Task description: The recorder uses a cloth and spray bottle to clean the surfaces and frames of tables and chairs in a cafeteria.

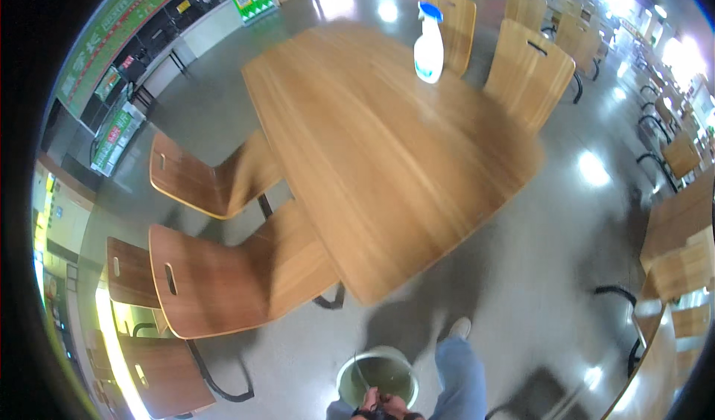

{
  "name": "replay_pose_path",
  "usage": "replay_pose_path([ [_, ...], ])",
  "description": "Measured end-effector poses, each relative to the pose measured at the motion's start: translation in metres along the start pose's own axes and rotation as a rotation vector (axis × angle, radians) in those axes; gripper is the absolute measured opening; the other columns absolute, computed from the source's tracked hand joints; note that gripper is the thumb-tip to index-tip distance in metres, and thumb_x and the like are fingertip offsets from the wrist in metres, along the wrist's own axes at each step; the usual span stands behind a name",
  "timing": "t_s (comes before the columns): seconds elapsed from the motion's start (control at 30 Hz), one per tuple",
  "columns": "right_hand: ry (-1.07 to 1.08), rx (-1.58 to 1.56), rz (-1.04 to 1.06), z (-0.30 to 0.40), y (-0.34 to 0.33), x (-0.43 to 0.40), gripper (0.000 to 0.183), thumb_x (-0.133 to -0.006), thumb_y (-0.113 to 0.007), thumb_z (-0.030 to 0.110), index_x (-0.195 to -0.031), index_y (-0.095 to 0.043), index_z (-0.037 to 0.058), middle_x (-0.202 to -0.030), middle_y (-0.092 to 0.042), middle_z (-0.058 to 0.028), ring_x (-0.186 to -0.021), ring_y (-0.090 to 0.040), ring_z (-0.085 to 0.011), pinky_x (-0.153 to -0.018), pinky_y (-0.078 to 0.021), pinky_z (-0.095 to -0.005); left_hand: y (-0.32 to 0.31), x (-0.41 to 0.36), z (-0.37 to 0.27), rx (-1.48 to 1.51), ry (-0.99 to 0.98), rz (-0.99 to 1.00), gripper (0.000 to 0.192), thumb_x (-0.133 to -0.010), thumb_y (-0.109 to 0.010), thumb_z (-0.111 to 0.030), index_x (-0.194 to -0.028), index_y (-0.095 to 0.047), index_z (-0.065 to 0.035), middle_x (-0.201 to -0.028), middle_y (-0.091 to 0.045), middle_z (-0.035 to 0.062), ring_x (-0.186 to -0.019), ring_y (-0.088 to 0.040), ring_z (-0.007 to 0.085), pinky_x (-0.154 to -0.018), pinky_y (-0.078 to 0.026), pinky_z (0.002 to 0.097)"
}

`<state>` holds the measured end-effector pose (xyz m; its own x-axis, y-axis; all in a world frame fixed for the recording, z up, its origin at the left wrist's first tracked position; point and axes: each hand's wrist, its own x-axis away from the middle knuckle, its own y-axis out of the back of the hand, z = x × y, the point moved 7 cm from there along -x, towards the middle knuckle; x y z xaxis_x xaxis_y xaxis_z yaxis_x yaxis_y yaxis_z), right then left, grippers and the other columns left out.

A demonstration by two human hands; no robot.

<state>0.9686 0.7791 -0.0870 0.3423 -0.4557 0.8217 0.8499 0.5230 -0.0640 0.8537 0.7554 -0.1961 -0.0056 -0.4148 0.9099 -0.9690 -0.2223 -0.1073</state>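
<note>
At the bottom of the view, my left hand (370, 401) and my right hand (395, 405) are close together over the near rim of a pale bucket (342, 380). Their fingers are bent inward, but they are small and partly cut off, so whether they hold something is unclear. Greenish-grey liquid seems to fill part of the bucket, and a thin handle (362, 374) crosses its left side. Beyond it stands a wooden dining table (357, 141). A white spray bottle (429, 54) with a blue head is upright near the table's far right edge.
Wooden chairs (209, 280) line the table's left side, with more chairs (529, 74) at its far right. My jeans-clad leg (461, 375) and shoe (461, 328) are right of the bucket. Another table (642, 381) is at lower right; a serving counter (209, 29) lies far left.
</note>
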Motion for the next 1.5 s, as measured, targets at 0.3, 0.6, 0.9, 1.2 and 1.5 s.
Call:
replay_pose_path([
  [0.3, -0.021, 0.230, -0.575, 0.007, 0.397, 0.056, 0.033, -0.067, -0.061, 0.011, -0.099, -0.062, 0.0019, -0.092, -0.064, -0.0192, -0.089, -0.061, -0.0318, -0.076, -0.0486, -0.0368, -0.080, 0.033, -0.059, -1.156, -0.793, 0.070, 0.020, -0.082, -0.051, -0.020, -0.098, -0.049, -0.0080, -0.074, -0.049, 0.0065, -0.066, -0.050, 0.0170, -0.054, -0.045, 0.0329],
  [0.6, -0.122, 0.507, -1.152, 0.076, 0.684, 0.307, 0.023, -0.070, -0.063, 0.023, -0.070, -0.064, -0.0003, -0.072, -0.061, -0.0212, -0.070, -0.060, -0.0355, -0.065, -0.0477, -0.0410, -0.127, 0.098, -0.146, 0.507, -0.168, -0.089, 0.025, -0.084, -0.050, -0.033, -0.074, -0.043, -0.0116, -0.051, -0.037, -0.0001, -0.042, -0.041, 0.0154, -0.049, -0.046, 0.0381],
  [0.9, 0.489, 0.686, -1.147, 0.475, 0.739, 0.210, 0.039, -0.073, -0.064, 0.044, -0.077, -0.068, 0.0056, -0.079, -0.064, -0.0114, -0.079, -0.062, -0.0263, -0.066, -0.0476, -0.0378, -0.241, 0.077, -0.139, 0.523, -0.155, -0.225, 0.021, -0.083, -0.049, -0.026, -0.066, -0.044, -0.0140, -0.053, -0.041, 0.0000, -0.042, -0.041, 0.0143, -0.040, -0.034, 0.0256],
  [1.2, 0.849, 0.749, -0.921, 0.737, 0.633, 0.105, 0.065, -0.059, -0.071, 0.057, -0.101, -0.057, 0.0084, -0.107, -0.053, -0.0097, -0.095, -0.057, -0.0278, -0.075, -0.0478, -0.0374, -0.341, 0.089, -0.155, 0.040, -0.123, -0.320, 0.024, -0.085, -0.044, -0.025, -0.072, -0.053, -0.0066, -0.061, -0.054, 0.0041, -0.059, -0.056, 0.0175, -0.051, -0.043, 0.0298],
  [1.5, 0.880, 0.561, -0.917, 0.791, 0.652, 0.080, 0.052, -0.066, -0.068, 0.051, -0.090, -0.065, 0.0057, -0.089, -0.065, -0.0097, -0.082, -0.063, -0.0290, -0.070, -0.0492, -0.0395, -0.480, 0.083, -0.169, 0.866, 0.047, -0.376, 0.015, -0.081, -0.048, -0.020, -0.086, -0.049, -0.0059, -0.065, -0.051, 0.0057, -0.060, -0.057, 0.0220, -0.048, -0.040, 0.0318],
])
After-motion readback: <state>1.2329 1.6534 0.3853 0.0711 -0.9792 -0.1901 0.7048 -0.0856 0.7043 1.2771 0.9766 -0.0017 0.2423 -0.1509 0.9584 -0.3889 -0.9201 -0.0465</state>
